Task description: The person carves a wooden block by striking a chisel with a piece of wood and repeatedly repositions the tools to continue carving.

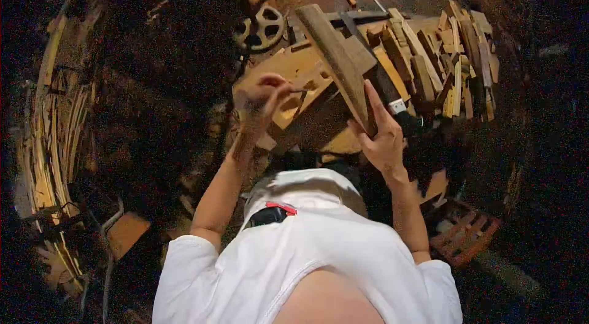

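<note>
A long wooden board slants upward in front of me. My right hand is closed on its near lower end, with the index finger stretched along its side. To the left, my left hand is partly smeared by motion, its fingers pinched together. A thin dark stick-like piece juts from these fingertips towards the board, apart from it; its exact kind is too small to make out. Below both hands lies a thick wooden block with hollows cut in its top.
Several wood offcuts are heaped to the right of the bench. A spoked wheel stands at the back left. Long wood strips are stacked at far left. A reddish slatted crate sits low on the right.
</note>
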A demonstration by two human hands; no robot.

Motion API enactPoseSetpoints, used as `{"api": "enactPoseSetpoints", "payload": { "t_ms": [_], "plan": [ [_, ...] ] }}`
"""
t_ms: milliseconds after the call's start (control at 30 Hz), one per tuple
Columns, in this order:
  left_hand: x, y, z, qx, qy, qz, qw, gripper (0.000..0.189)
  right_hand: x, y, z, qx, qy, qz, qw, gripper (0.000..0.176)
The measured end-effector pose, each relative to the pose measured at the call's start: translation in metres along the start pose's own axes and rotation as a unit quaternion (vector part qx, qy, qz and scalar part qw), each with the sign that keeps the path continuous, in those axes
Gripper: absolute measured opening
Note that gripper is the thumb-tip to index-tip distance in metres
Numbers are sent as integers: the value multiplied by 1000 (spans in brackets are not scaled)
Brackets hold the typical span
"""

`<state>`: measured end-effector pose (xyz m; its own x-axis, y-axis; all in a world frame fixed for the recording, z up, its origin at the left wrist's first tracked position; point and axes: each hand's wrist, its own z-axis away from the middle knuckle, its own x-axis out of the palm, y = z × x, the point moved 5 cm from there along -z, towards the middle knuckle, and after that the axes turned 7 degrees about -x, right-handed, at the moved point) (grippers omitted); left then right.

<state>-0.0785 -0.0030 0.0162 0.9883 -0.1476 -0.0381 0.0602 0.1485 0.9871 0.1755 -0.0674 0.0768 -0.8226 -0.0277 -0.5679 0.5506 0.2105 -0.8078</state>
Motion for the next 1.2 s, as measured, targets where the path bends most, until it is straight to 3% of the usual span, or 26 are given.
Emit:
{"api": "enactPoseSetpoints", "payload": {
  "t_ms": [67, 100, 133, 367, 467, 533, 667, 733, 867, 933, 1033, 1067, 1100, 1133, 1167, 1200],
  "plan": [
    [-14, 5, 4, 15, 81, 29, 996, 22, 1, 6, 6, 8, 8, 1, 1000, 79],
    [-11, 5, 8, -17, 76, 163, 984, 18, 0, 7, 8, -12, 28, 44, 999, 85],
    [-11, 4, 9, -22, 71, 159, 984, 18, 0, 7, 9, -33, 49, 87, 994, 91],
    [-9, 1, -11, -29, 40, 174, 984, 16, -3, 10, 18, -19, 74, 106, 991, 85],
    [0, 8, -19, 5, 52, 131, 990, 21, -5, 11, 21, -6, 76, 105, 992, 86],
    [3, 9, -24, 78, 69, 16, 994, 23, -5, 13, 23, -2, 78, 104, 992, 86],
    [18, 11, -34, 19, 46, 76, 996, 25, -5, 16, 27, -6, 82, 108, 991, 86],
    [24, 22, -32, 54, 38, 3, 998, 10, -8, 14, 27, -20, 85, 119, 989, 86],
    [29, 17, -35, 90, 42, 0, 995, 11, -13, 7, 23, -14, 74, 103, 992, 87],
    [31, 18, -36, 22, 65, -161, 985, 15, -16, 1, 19, -13, 66, 101, 993, 87],
    [39, 39, -26, 22, 77, -198, 977, 24, -17, -14, 9, -6, 21, 47, 999, 78],
    [45, 39, -21, 21, 79, -198, 977, 24, -19, -25, 5, -57, 37, 42, 997, 78],
    [53, 36, -16, 6, 47, 53, 997, 24, -22, -36, 2, -107, 53, 35, 992, 78],
    [57, 34, -13, -8, 11, 301, 954, 25, -24, -47, 0, -109, 52, 33, 992, 78],
    [56, 48, -9, 91, 52, -68, 992, 31, -29, -62, -2, -130, 63, 41, 989, 79],
    [43, 37, -17, 92, 54, -70, 992, 31, -29, -73, -2, -152, 76, 49, 984, 79]
  ]
}}
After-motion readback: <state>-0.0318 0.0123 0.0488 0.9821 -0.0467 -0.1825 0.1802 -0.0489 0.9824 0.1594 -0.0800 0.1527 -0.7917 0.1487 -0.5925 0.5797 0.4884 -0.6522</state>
